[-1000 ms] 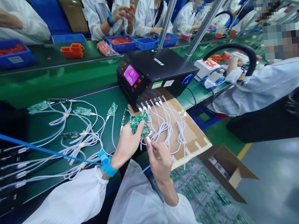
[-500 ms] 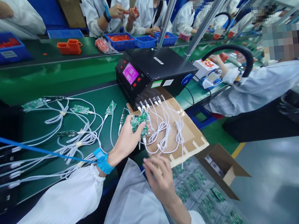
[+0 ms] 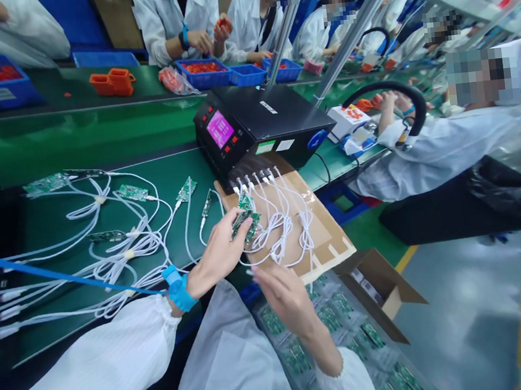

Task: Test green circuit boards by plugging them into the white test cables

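Over the green-topped bench (image 3: 171, 164), a green circuit board (image 3: 251, 226) in the left hand (image 3: 219, 243)

Left hand, blue band (image 3: 180, 290) at the wrist: thumb pressed on top of the board, fingers closed around its side, held just above the near edge of a flat brown cardboard sheet (image 3: 322, 229). Right hand (image 3: 290, 297) lower, apart from the board; fingers loosely bent, close together. Small white tip shows at fingertips; cannot tell whether it is gripped.

Black metal box with pink screen (image 3: 256, 115) behind; thin white looped cables (image 3: 305, 230) run from its front onto the cardboard. More green boards (image 3: 132, 192) lie leftward among bundled white cables (image 3: 147, 247).
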Demonstrator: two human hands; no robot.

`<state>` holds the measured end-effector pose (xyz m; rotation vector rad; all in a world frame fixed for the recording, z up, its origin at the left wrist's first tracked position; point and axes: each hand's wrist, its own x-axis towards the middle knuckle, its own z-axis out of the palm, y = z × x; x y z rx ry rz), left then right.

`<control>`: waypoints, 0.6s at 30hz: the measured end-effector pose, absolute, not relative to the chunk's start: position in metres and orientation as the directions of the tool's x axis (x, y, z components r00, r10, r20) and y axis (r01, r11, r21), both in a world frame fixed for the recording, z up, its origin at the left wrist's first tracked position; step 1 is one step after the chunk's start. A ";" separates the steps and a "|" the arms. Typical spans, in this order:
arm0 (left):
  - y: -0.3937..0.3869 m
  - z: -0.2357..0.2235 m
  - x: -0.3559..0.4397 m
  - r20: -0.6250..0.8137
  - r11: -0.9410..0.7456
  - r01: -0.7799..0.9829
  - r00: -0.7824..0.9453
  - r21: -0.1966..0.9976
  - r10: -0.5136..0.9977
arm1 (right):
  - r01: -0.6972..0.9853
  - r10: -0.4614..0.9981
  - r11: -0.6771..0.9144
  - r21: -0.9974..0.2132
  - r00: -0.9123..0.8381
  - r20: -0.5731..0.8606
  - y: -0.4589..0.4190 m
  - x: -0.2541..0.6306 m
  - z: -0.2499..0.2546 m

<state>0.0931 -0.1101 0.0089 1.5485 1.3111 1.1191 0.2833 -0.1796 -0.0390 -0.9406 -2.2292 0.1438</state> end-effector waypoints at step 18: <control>-0.122 0.009 0.117 0.278 -0.290 0.253 0.081 0.923 0.957 | 0.638 0.633 0.507 -0.580 0.180 0.752 -0.132 0.243 -0.005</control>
